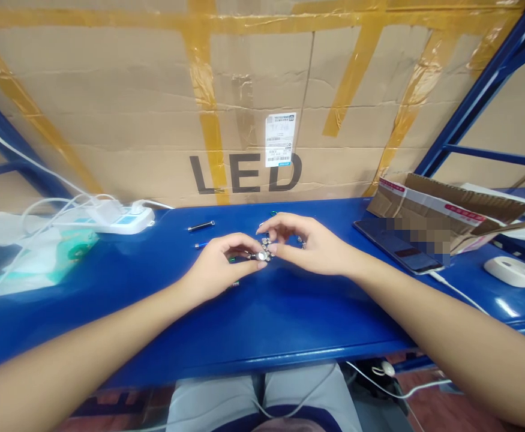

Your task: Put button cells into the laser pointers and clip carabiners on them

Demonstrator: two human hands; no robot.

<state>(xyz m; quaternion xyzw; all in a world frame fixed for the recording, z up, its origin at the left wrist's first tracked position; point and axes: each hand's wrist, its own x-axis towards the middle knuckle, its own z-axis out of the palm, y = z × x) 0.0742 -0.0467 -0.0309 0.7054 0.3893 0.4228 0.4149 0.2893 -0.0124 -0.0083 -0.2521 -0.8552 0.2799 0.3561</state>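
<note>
Gray trousers (pixel 217 402) fill the nearest part of the view, under the front edge of a blue bench (pixel 289 327). Both forearms reach over it, and the hands meet near its middle. Between thumb and fingers, the left hand (pixel 219 264) pinches a small shiny metal piece (pixel 262 256), held just above the bench. The right hand (pixel 314 245) curves over from the other side, thumb tip at the piece and index finger arched apart from the thumb; whether it grips anything cannot be told. Just beyond the left hand lie a dark tube (pixel 201 226) and a blue part (pixel 200 245), the latter partly hidden. Farther left sits a white power strip (pixel 131 223); to the right, a phone (pixel 390 242) lies beside an open cardboard box (pixel 446 204), near a white mouse (pixel 514 271).
</note>
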